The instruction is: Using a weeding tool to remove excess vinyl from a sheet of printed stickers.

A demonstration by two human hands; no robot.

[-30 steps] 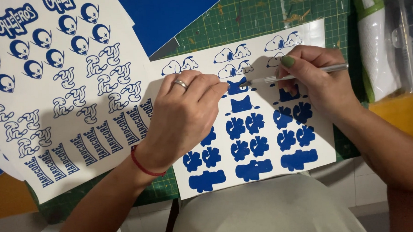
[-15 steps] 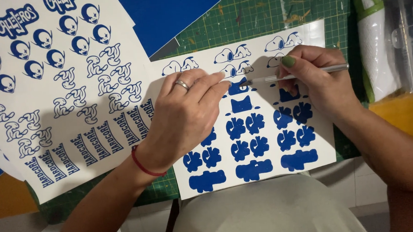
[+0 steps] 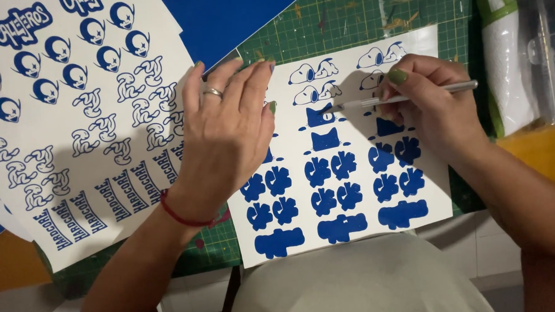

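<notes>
Right hand (image 3: 435, 121) grips weeding tool (image 3: 406, 98); left hand (image 3: 223, 136) flat on sticker sheet (image 3: 353, 171).

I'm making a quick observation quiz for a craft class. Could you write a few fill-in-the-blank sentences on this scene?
1. The right hand holds a thin ____ tool with its tip on the sticker sheet.
2. The left hand wears a ____ on one finger.
3. The cutting mat under the sheets is ____.
4. A ____ cord circles the left wrist.

Missing words: silver; ring; green; red
</notes>
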